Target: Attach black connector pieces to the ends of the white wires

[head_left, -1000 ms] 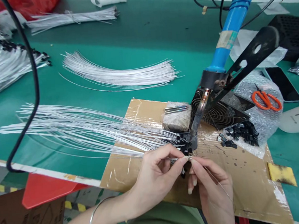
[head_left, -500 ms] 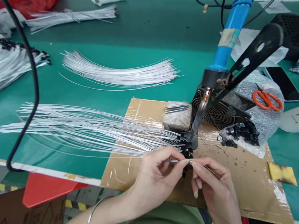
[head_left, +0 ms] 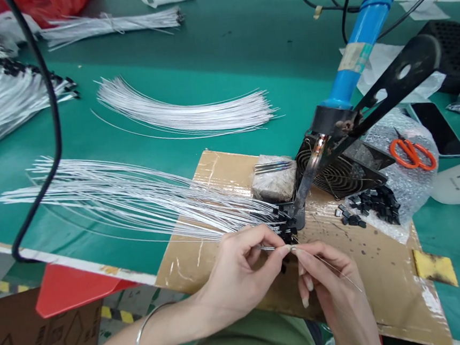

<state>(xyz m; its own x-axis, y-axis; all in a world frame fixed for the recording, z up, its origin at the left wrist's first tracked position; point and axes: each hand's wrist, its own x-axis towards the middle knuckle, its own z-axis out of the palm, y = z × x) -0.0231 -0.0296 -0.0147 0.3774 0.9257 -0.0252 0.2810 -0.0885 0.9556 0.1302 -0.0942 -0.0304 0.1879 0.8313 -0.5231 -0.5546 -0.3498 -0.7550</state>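
My left hand (head_left: 245,273) is closed in a pinch, with a thin grey metal rod (head_left: 265,248) showing between its fingers; the rod's kind cannot be made out. My right hand (head_left: 334,284) pinches a fine wire (head_left: 339,271), which trails back across its fingers towards the wrist. Both sets of fingertips meet, hiding whatever lies between them. Just beyond them, a fan of white wires (head_left: 135,197) ends in small black connectors (head_left: 287,234) near a dark metal stand foot. A brown cardboard sheet (head_left: 193,259) lies beneath the hands.
A blue hose-like arm (head_left: 345,79) slants down beside a black bracket (head_left: 402,71) and fan (head_left: 327,175). Loose black connectors (head_left: 378,205), orange scissors (head_left: 411,154), a phone (head_left: 439,127) and a yellow sponge (head_left: 435,268) lie right. Another white wire bundle (head_left: 188,114) lies behind. A black cable (head_left: 53,118) hangs left.
My right hand has turned slightly and its lower part has shifted a little right. The pinched fingertips stay together, and my left hand is almost still.
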